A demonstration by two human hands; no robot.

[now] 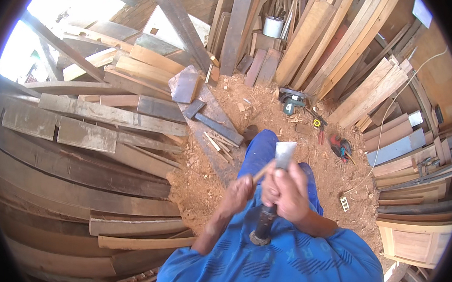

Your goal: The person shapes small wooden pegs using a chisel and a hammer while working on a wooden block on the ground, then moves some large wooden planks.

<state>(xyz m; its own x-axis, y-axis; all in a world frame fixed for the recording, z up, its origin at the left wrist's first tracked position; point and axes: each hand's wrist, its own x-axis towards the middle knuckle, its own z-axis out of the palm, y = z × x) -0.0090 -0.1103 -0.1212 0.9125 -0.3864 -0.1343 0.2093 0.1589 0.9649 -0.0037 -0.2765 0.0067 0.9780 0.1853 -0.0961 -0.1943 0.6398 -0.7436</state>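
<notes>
My right hand (287, 191) grips a large chisel in front of my blue shirt, its broad metal blade (285, 150) pointing away from me and its dark, worn handle (266, 220) reaching back to my belly. My left hand (239, 194), lower left of the blade, is closed on a thin wooden stick (261, 174), whose upper end meets the chisel just below the blade, partly behind my right fingers. My legs in blue trousers (254, 152) show beyond both hands.
Stacked boards (79, 174) surround me left and ahead, with leaning planks (305, 40). On the shavings-covered floor (312, 136) lie a power tool (293, 103), tape measure (317, 123), red-and-black tool (341, 146) and socket strip (344, 202) with cord. A plank (212, 162) holds offcuts.
</notes>
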